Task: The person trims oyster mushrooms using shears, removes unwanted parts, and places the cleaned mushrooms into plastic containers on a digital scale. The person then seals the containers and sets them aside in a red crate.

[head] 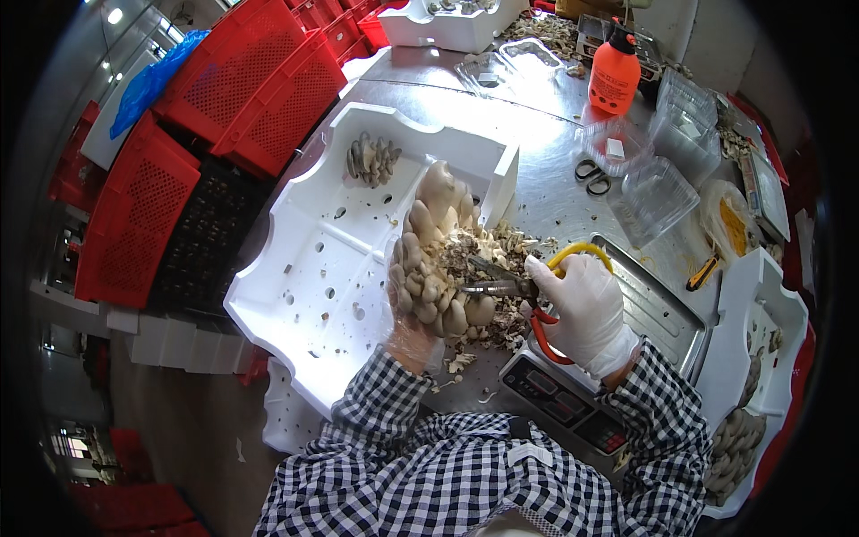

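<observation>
My left hand [411, 335], in a clear plastic glove, holds up a large cluster of oyster mushrooms [429, 262], its caps hiding most of my fingers. In my gloved right hand [584, 309] are scissors [550, 339] with one yellow and one red handle. Their blades are parted at the cluster's brown, crumbly base. Behind and below the cluster lies a heap of trimmed mushroom scraps [517, 322] on the metal table. A white foam box [315, 255] sits to the left, partly under the cluster, with a small mushroom bunch [373, 160] in its far compartment.
A digital scale [557, 396] with a steel tray [664, 315] stands by my right forearm. Further right are a utility knife [702, 272], black-handled scissors [592, 177], clear plastic punnets [654, 201], an orange spray bottle [614, 74] and another foam box [772, 396]. Red crates [282, 101] stand at left.
</observation>
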Tool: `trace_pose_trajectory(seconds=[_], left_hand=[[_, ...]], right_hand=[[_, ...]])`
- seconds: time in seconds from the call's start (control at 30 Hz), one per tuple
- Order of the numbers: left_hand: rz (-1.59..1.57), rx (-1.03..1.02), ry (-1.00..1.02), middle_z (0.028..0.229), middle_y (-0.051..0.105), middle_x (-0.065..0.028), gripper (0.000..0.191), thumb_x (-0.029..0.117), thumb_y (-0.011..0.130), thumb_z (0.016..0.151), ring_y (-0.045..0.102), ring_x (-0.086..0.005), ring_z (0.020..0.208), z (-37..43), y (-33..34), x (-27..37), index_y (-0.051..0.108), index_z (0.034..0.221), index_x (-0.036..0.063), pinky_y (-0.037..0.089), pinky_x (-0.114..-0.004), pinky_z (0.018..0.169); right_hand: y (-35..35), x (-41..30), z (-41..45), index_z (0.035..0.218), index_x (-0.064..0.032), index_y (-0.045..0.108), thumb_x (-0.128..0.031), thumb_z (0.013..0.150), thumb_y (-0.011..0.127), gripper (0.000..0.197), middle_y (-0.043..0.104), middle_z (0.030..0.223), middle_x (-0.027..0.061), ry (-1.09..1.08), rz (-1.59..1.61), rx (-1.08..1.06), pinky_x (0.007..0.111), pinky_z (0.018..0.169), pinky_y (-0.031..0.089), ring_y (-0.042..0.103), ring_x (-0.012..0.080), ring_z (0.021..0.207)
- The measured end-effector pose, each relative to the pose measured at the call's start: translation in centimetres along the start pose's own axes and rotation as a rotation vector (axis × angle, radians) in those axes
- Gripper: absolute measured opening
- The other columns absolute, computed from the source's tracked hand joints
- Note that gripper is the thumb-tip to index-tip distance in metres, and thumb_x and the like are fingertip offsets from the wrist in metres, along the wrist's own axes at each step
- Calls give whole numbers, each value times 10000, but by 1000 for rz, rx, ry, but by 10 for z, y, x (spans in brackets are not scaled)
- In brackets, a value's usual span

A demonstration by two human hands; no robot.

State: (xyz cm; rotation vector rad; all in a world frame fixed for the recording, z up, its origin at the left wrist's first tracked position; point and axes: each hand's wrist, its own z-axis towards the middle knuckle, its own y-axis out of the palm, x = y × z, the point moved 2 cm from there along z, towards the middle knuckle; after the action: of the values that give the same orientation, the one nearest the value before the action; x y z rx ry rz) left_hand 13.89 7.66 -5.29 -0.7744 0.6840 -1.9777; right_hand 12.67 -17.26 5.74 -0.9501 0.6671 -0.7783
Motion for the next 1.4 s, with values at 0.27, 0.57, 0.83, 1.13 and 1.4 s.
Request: trace_pose_trajectory(seconds=[0.27, 0.57, 0.83, 1.13, 1.4], left_hand=[[35, 29, 78, 1455, 376, -179, 653, 470, 473, 918, 354, -305, 1420, 12, -3, 3, 426, 1372, 3, 200, -425, 1238], [125, 74, 194, 1334, 493, -171, 541, 367, 552, 897, 425, -303, 1357, 26, -9, 6, 492, 1277, -13, 254, -436, 1220], [-26, -14, 70, 1380, 476, -162, 630, 344, 595, 872, 424, -288, 1339, 20, -4, 5, 440, 1350, -35, 270, -394, 1200], [-896, -82, -394, 1400, 461, -114, 769, 346, 645, 836, 456, -229, 1253, 18, -3, 1, 367, 1440, -39, 312, -325, 1143], [-1904, 95, -881, 1036, 543, -52, 455, 417, 569, 942, 553, -204, 951, 41, -15, 22, 463, 1202, 58, 448, -362, 879]], right_hand=[[15, 3, -14, 1197, -139, 664, -234, 739, 808, 489, 612, 783, 54, -1, 93, 43, 362, 516, 479, 611, 241, 653], [3, -9, -7, 1267, -173, 621, -240, 665, 864, 652, 569, 867, 88, 164, -7, 64, 444, 665, 472, 592, 315, 761], [32, -7, -18, 1244, -154, 650, -219, 669, 861, 615, 560, 769, 77, 111, 27, 193, 398, 528, 475, 604, 272, 631], [46, -13, -32, 1210, -67, 696, -150, 901, 784, 332, 703, 884, -10, 660, 1401, -332, 225, 703, 515, 610, 38, 790], [20, -16, -17, 1243, -143, 661, -184, 748, 840, 527, 591, 816, 72, 347, 352, 4, 351, 656, 496, 615, 231, 753]])
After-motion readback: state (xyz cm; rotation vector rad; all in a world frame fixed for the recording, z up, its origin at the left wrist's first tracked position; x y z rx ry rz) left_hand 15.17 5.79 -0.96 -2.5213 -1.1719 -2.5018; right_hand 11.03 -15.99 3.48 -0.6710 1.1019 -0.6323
